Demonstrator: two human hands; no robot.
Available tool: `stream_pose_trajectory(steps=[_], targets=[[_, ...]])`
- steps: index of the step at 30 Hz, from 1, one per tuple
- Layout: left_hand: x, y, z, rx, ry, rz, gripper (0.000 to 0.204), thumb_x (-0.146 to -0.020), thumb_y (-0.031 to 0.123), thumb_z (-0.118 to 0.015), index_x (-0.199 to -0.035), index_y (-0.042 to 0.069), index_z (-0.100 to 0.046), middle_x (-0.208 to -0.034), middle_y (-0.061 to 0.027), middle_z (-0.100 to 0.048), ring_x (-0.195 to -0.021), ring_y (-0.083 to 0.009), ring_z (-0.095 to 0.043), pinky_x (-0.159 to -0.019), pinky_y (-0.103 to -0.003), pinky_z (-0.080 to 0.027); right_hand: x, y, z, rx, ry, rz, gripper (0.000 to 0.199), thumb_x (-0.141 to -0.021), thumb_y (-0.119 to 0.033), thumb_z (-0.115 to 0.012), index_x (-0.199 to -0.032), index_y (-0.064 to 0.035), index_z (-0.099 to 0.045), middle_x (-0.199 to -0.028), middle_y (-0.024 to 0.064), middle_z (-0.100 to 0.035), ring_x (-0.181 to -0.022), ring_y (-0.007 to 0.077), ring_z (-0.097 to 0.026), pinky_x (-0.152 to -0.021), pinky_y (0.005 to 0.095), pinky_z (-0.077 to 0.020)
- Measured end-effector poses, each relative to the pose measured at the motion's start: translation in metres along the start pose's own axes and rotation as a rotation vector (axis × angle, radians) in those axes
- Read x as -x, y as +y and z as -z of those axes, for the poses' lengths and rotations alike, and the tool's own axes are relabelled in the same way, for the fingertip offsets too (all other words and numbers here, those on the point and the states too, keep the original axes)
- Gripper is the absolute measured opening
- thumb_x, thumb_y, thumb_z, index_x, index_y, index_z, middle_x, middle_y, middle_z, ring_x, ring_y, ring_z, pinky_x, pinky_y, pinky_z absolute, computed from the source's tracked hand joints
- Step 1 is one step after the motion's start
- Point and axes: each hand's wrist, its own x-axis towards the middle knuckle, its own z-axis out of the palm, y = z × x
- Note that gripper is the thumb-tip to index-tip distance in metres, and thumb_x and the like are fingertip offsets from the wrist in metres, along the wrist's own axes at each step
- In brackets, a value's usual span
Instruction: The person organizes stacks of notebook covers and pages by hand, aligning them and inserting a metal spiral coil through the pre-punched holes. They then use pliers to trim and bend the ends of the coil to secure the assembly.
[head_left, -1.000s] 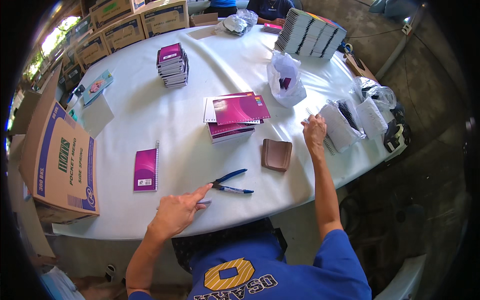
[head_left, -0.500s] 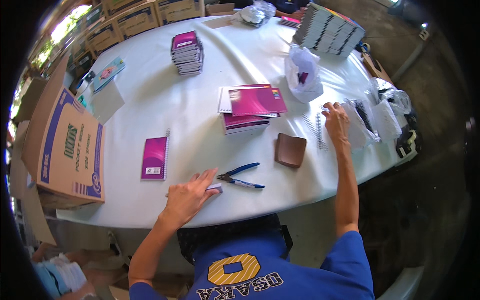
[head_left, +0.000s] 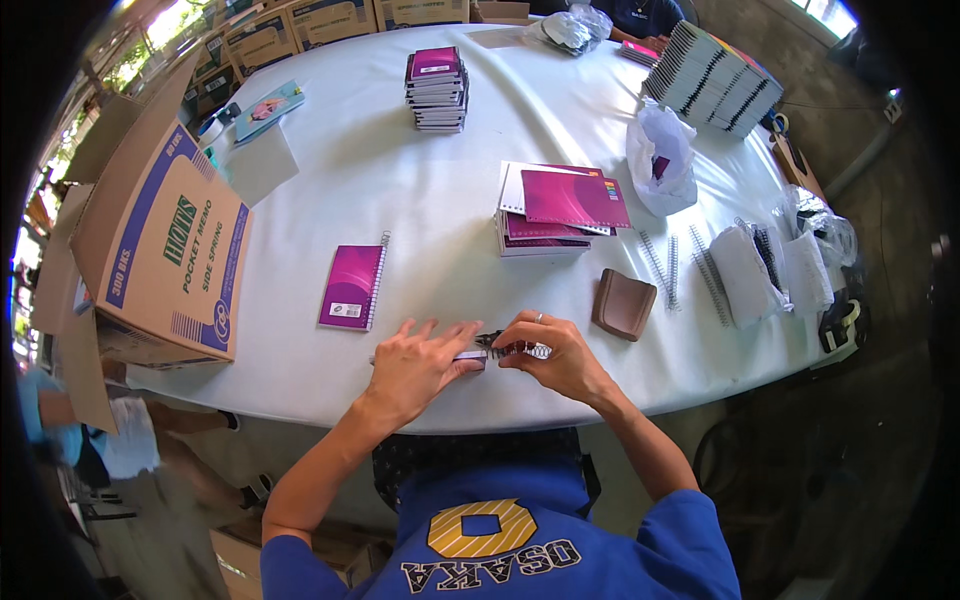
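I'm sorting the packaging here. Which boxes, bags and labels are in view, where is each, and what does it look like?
Big carton: table's left edge, brown card, blue and green print, flaps open.
Carton row: far edge, brown, printed panels.
Clear bag: right of middle, crumpled, something dark pink inside.
Bags of coils: right edge, white and clear.
Notebook label: small white patch on the purple cover near the left hand.

Worktop (head_left: 420,190) under a white cover. One purple spiral notebook (head_left: 352,286) lies flat to my left. An uneven pile of magenta covers and sheets (head_left: 556,210) sits at centre; a brown wallet (head_left: 623,304) lies near it, loose wire spirals (head_left: 662,264) just beside. Stack of small notebooks (head_left: 437,89) farther back. Open cardboard box (head_left: 165,250) at the left edge.
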Motion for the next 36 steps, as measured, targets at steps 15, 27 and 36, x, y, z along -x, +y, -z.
stream_pose_trajectory(steps=[15, 27, 36], targets=[[-0.004, 0.004, 0.0, 0.187, -0.013, -0.022, 0.051, -0.09, 0.033, -0.065, -0.139, 0.022, -0.052, -0.11, 0.0002, -0.067, -0.091, -0.0192, -0.068, -0.065, -0.039, -0.058, 0.0, -0.014, 0.0, 0.441, -0.151, 0.107, 0.016, -0.09, -0.009, -0.061, -0.102, -0.0011, -0.054, -0.091, 0.0131, -0.06, -0.088, 0.0348, -0.059, -0.078, 0.0438, -0.0481], [-0.01, 0.004, 0.019, 0.065, -0.4, -0.051, 0.042, -0.091, 0.034, -0.063, -0.133, 0.034, -0.057, -0.13, 0.0017, -0.063, -0.083, -0.0248, -0.07, -0.066, -0.037, -0.056, 0.007, -0.02, 0.004, 0.396, -0.31, -0.049, 0.014, -0.092, -0.013, -0.062, -0.1, -0.0016, -0.061, -0.101, 0.0157, -0.063, -0.09, 0.0336, -0.062, -0.077, 0.0425, -0.0495], [0.005, 0.003, 0.01, 0.103, -0.235, -0.187, 0.061, -0.086, 0.044, -0.065, -0.143, 0.036, -0.046, -0.126, 0.0026, -0.065, -0.089, -0.0244, -0.07, -0.065, -0.039, -0.055, 0.037, 0.046, 0.139, 0.781, -0.203, -0.436, 0.057, -0.07, -0.029, -0.084, -0.122, -0.0163, -0.064, -0.142, 0.0193, -0.048, -0.131, 0.0385, -0.044, -0.109, 0.0473, -0.0361]])
